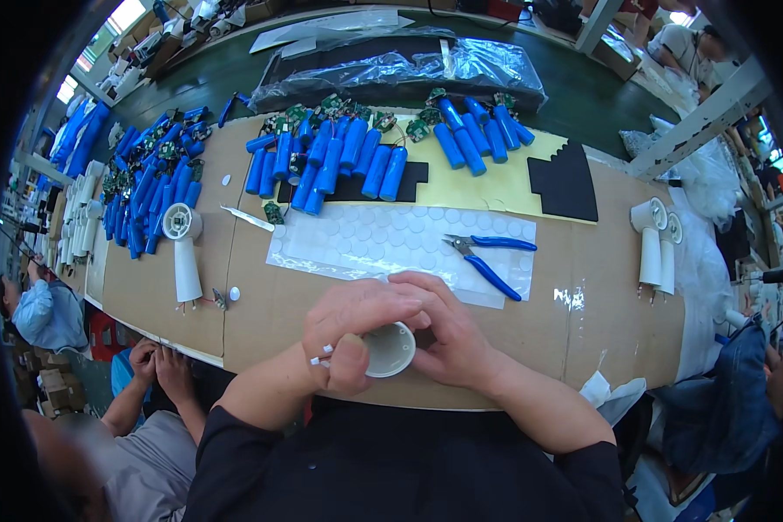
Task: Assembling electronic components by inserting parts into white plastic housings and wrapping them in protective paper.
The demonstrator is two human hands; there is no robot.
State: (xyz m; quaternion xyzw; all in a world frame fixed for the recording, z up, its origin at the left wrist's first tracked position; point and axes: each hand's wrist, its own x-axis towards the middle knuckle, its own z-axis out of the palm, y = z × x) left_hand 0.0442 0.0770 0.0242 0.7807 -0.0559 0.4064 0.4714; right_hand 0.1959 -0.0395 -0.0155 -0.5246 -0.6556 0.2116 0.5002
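Near the front edge of the table, both my hands are closed around a white plastic housing (390,350) whose round, hollow end faces up. My left hand (339,326) wraps it from the left, and small white connectors (322,355) stick out beside the left thumb. From the right, my right hand (457,339) curls its fingers over the far side of the same housing. Much of its body is hidden by my palms. Beyond my hands lie blue-handled side cutters (491,255), jaws apart, on a sheet of round clear stickers (357,239).
Blue cylindrical batteries with green circuit boards lie in a heap (152,187) at left and in rows (331,157) at the back. White housings stand at left (187,270) and right (651,252). Black foam (565,183) lies back right. A co-worker's hands (161,365) are at lower left.
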